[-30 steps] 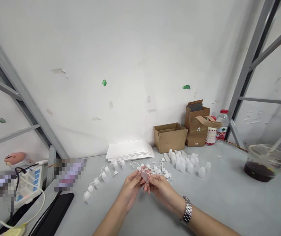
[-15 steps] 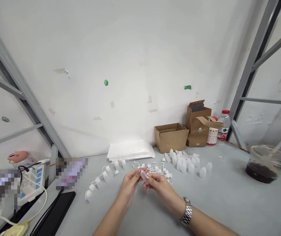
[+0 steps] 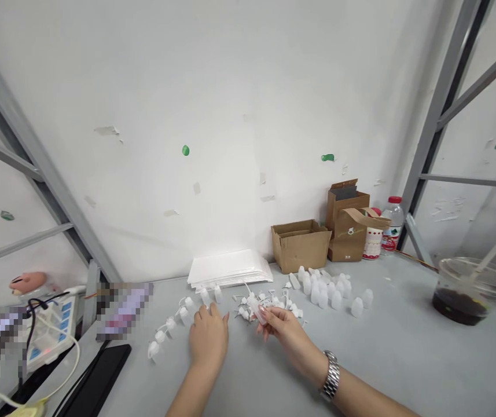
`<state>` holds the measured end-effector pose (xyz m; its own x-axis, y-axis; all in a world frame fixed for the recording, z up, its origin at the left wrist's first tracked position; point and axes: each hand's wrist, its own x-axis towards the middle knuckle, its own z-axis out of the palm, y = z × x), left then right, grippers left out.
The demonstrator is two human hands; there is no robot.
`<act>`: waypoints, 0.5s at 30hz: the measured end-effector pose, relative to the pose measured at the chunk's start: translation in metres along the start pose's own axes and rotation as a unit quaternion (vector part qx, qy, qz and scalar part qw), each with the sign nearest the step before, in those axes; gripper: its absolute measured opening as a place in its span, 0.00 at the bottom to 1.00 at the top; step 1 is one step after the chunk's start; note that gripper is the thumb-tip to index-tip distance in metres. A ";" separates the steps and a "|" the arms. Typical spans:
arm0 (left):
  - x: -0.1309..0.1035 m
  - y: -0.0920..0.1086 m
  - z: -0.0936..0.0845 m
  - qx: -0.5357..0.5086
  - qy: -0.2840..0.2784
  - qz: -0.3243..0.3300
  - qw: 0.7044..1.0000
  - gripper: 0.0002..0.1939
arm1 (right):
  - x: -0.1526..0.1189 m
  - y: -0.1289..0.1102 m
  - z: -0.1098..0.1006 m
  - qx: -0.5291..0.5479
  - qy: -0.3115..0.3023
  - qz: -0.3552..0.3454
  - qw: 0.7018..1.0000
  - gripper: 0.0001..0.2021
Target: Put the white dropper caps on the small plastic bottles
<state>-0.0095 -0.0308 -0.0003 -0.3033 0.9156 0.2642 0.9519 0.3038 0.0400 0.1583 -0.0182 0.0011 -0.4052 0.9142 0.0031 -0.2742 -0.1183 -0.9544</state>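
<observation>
My right hand, with a metal watch on its wrist, pinches a small translucent plastic bottle just above the grey table. Palm down, my left hand lies on the table with fingers spread and holds nothing; its fingertips are close to a curved row of capped bottles. Beyond the held bottle lies a heap of small white caps with tethers. Several uncapped white bottles stand in a cluster to the right.
A stack of white sheets lies by the wall. An open cardboard box, a brown paper bag and a water bottle stand behind. A lidded cup with dark liquid sits right. A power strip and black phone are left.
My left hand let go of the bottle and moved down and left onto the table near the capped row. My right hand keeps the bottle.
</observation>
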 end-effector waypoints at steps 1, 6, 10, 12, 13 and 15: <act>0.000 0.000 0.001 0.011 -0.003 0.001 1.000 0.17 | 0.000 0.000 0.000 -0.002 0.000 -0.001 1.000 0.21; 0.003 -0.002 0.005 0.017 -0.027 -0.005 0.999 0.18 | -0.001 -0.001 0.001 -0.017 0.009 0.004 1.000 0.21; 0.006 -0.005 0.006 0.024 -0.038 -0.002 0.999 0.17 | -0.001 0.000 0.001 -0.016 0.009 0.011 1.000 0.21; 0.007 -0.006 0.006 0.029 -0.040 0.005 0.999 0.16 | -0.001 0.000 0.001 -0.016 0.010 0.012 1.000 0.21; 0.007 -0.007 0.006 0.031 -0.040 0.009 0.999 0.15 | -0.001 0.000 0.001 -0.016 0.011 0.012 1.000 0.21; 0.008 -0.008 0.007 0.032 -0.038 0.019 0.999 0.15 | -0.002 0.000 0.000 -0.014 0.011 0.010 1.000 0.21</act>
<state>-0.0202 -0.0240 -0.0048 -0.2724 0.9433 0.1898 0.9586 0.2831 -0.0312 0.1586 -0.0199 0.0010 -0.3905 0.9203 -0.0226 -0.2416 -0.1261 -0.9621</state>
